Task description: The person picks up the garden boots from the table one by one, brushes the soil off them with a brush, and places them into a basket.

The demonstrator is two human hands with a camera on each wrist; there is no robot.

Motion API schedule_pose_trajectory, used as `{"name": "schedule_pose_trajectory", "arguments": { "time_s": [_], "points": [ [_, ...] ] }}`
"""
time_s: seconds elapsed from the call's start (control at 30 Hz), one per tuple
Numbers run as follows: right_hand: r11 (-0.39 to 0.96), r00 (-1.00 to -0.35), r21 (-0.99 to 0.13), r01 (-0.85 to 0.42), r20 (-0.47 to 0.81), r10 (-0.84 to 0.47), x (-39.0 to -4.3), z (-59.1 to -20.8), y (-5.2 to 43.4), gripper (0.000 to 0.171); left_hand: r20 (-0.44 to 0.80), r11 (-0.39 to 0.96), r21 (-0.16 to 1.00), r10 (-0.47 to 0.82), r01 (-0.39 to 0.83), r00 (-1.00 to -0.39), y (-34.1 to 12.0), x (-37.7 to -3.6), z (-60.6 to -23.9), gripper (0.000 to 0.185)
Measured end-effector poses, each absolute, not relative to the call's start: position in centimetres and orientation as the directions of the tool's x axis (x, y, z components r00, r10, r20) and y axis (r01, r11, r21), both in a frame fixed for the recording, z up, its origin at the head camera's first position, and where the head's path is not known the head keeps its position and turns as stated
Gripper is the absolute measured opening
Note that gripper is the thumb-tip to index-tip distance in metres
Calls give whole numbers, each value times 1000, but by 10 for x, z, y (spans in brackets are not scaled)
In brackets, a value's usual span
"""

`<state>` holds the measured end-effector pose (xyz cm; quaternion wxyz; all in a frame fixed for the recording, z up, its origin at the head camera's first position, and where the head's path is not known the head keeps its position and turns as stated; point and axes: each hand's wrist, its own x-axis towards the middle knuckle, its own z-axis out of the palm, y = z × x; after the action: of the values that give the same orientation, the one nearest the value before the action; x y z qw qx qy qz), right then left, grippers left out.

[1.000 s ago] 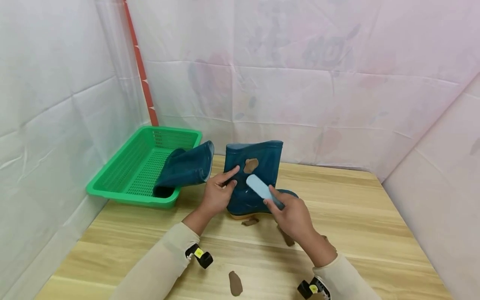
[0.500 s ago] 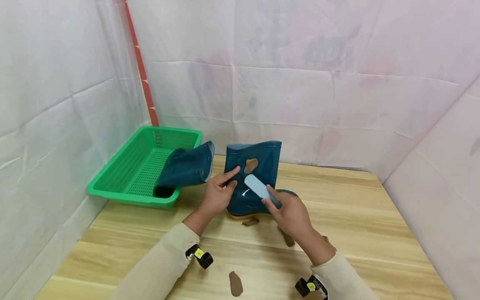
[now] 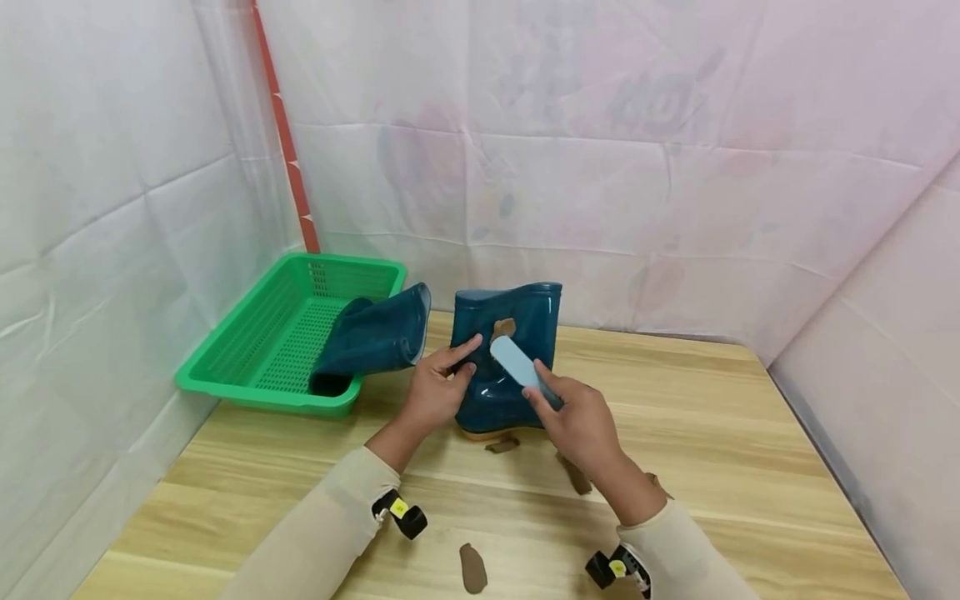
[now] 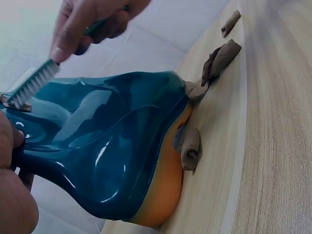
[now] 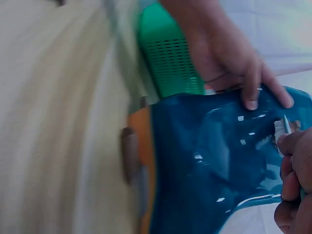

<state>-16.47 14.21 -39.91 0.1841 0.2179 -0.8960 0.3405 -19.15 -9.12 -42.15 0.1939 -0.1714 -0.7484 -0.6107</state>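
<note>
A dark teal rain boot (image 3: 487, 392) with an orange sole stands upright on the table. My left hand (image 3: 438, 387) grips the left edge of its shaft, thumb and forefinger on the near face and the other fingers hidden behind. In my right hand (image 3: 581, 417) is a light blue brush (image 3: 515, 360), pinched by the handle. Its white bristles (image 4: 35, 84) touch a brown mud-like patch (image 3: 505, 327) on the shaft, partly covering it. Another teal boot (image 3: 371, 333) lies in the green basket (image 3: 262, 398), its shaft sticking out over the rim.
Brown pieces lie on the wooden table (image 3: 712, 467): one curled piece (image 3: 502, 446) by the sole, a longer piece (image 3: 575, 475) below my right hand, and a flat piece (image 3: 473, 568) near the front. White sheeting (image 3: 570, 183) hangs behind and at both sides.
The brush has moved slightly up onto the brown patch, which now shows smaller and partly covered. My left hand keeps its grip on the boot.
</note>
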Motion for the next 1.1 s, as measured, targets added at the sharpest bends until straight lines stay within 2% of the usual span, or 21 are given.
{"name": "schedule_pose_trajectory", "arguments": {
  "time_s": [0.2, 0.47, 0.7, 0.87, 1.1],
  "points": [
    [680, -814, -485, -550, 493, -307, -159, -406, 146, 48, 502, 190, 848, 14, 495, -865, -91, -190, -421, 44],
    [627, -789, -540, -561, 577, -210, -162, -391, 142, 50, 497, 182, 853, 7, 490, -868, -90, -190, -421, 42],
    [659, -783, -473, -585, 543, -305, -159, -407, 142, 49, 473, 201, 863, 4, 464, -881, -87, -187, -418, 43],
    [644, -764, -471, -603, 573, -296, -157, -400, 147, 49, 468, 197, 867, -8, 457, -884, -84, -177, -402, 41],
    [650, -796, -516, -558, 555, -242, -158, -391, 145, 50, 452, 197, 876, -19, 439, -892, -81, -166, -389, 40]
  ]
}}
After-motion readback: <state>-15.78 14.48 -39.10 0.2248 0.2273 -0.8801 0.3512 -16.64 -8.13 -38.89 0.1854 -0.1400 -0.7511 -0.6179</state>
